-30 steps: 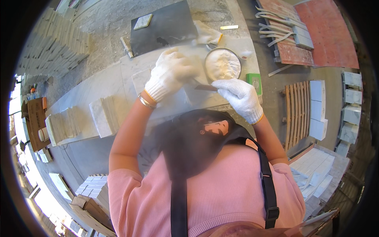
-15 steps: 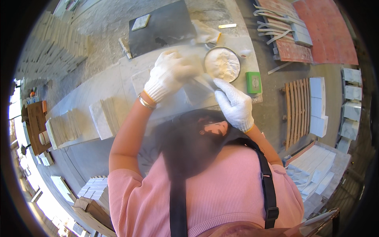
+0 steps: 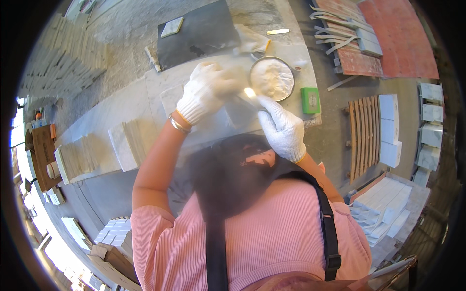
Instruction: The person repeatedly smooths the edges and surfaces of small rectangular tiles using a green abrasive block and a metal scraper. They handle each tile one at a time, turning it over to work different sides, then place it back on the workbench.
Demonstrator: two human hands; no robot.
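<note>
My left hand [image 3: 206,89], in a white knit glove, grips a pale stone tile [image 3: 238,104] held tilted above the bench. My right hand [image 3: 281,128], also gloved, holds a small putty knife [image 3: 248,93] whose blade lies against the tile's upper edge. Just beyond the blade stands a round metal bowl [image 3: 272,77] filled with white paste. Dark hair hangs below the hands and hides part of the bench.
A dark slab [image 3: 199,31] lies at the back of the pale marble bench [image 3: 141,104]. Rows of thin tiles [image 3: 128,145] stand on edge at the left. A green sponge-like block [image 3: 310,100] sits right of the bowl. Tile stacks [image 3: 388,128] and a wooden rack [image 3: 361,136] fill the right.
My right hand has drawn back from the bowl toward me, bringing the knife blade onto the tile. My left hand has kept the tile in about the same place.
</note>
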